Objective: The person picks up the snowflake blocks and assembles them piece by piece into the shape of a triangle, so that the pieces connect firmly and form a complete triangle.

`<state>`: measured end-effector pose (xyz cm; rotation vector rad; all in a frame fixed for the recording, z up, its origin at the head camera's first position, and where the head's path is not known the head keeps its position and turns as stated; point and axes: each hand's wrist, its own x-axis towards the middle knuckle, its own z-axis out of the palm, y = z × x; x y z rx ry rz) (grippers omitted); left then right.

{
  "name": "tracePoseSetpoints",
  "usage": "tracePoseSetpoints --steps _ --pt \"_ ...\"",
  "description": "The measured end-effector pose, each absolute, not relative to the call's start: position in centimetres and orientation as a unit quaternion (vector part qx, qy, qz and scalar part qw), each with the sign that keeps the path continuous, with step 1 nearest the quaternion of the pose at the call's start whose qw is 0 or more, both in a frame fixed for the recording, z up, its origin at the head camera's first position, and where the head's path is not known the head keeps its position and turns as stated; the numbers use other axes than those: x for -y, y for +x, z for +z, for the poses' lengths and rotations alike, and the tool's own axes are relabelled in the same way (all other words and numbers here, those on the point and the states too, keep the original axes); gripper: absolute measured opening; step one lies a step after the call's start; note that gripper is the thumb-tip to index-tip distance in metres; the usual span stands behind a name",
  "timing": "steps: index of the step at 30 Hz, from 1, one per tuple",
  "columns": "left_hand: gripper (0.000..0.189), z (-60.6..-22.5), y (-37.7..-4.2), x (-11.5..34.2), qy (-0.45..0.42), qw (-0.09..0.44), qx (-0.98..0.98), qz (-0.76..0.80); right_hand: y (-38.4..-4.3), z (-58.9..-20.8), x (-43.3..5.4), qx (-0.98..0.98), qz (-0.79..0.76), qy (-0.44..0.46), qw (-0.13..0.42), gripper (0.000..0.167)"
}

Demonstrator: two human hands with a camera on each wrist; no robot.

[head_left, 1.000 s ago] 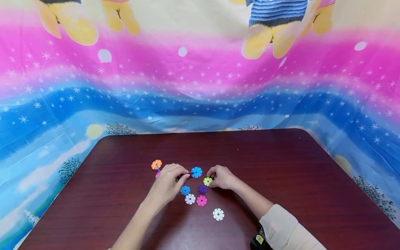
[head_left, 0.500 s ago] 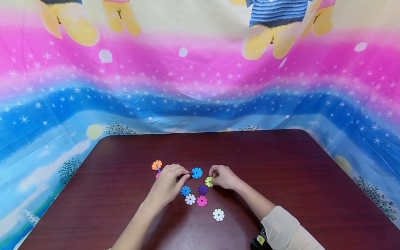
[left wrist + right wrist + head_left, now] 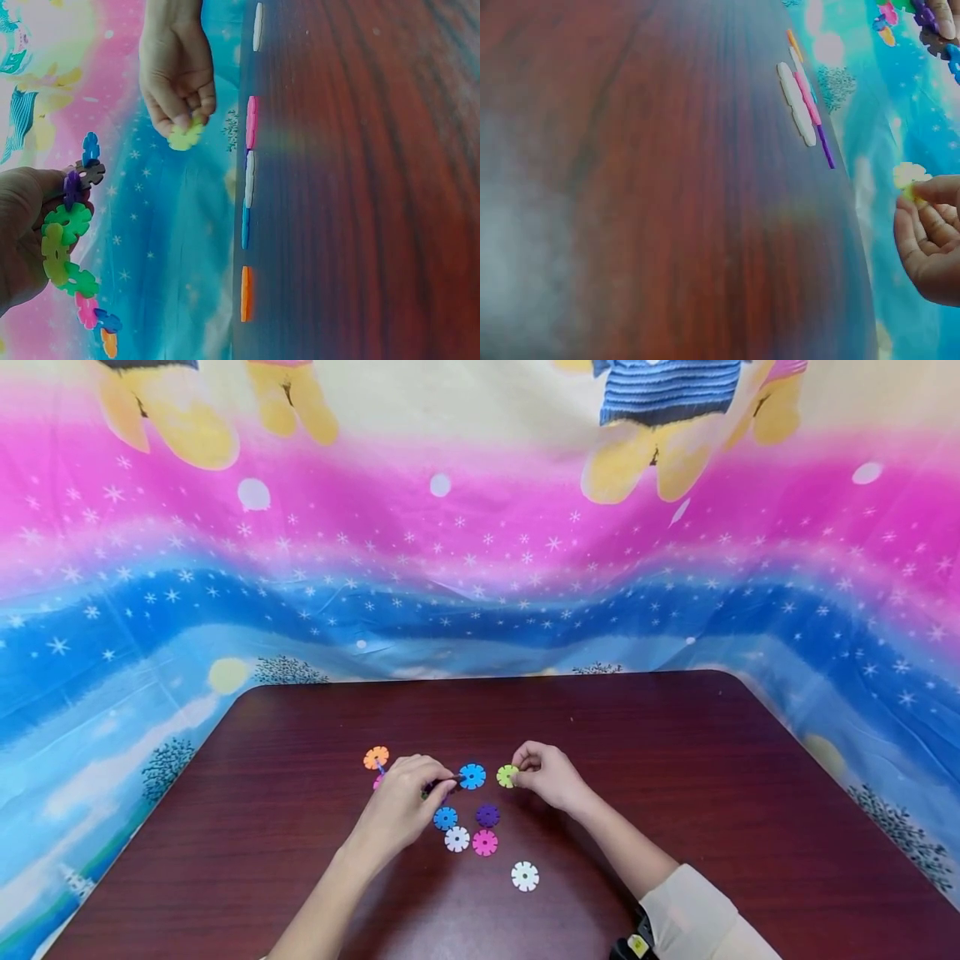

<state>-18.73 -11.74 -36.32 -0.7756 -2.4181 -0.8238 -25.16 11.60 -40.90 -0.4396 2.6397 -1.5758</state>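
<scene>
My left hand [image 3: 405,797] grips a chain of slotted plastic discs joined edge to edge, held up above the table. In the left wrist view the chain runs from a blue disc [image 3: 91,148] through brown, purple, green [image 3: 69,223] and yellow ones down to an orange disc [image 3: 110,343]. The chain's blue end disc [image 3: 472,777] sticks out to the right of my left fingertips in the head view. My right hand [image 3: 551,775] pinches a single yellow-green disc [image 3: 506,776] by its edge. That disc is raised and stands a small gap to the right of the blue one.
Loose discs lie flat on the dark red table [image 3: 637,727] below my hands: blue [image 3: 446,817], purple [image 3: 487,814], pink [image 3: 485,842], white [image 3: 457,839] and a nearer white one [image 3: 525,876]. A loose orange disc [image 3: 245,294] shows in the left wrist view. Patterned cloth [image 3: 480,543] hangs behind.
My right hand has moved the yellow-green disc up and slightly to the right, from beside the purple disc to level with the blue end disc. My left hand has stayed nearly still.
</scene>
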Motion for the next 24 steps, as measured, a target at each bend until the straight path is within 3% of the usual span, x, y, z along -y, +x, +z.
tracePoseSetpoints --steps 10,24 --pt "0.011 -36.3 -18.5 11.6 -0.276 0.215 0.886 -0.305 -23.3 -38.9 -11.7 -0.757 -0.627 -0.183 0.029 0.016" --pt "0.01 -36.2 -18.5 11.2 -0.3 0.209 0.879 -0.306 -21.7 -38.0 -11.6 -0.759 -0.612 -0.222 0.017 0.013"
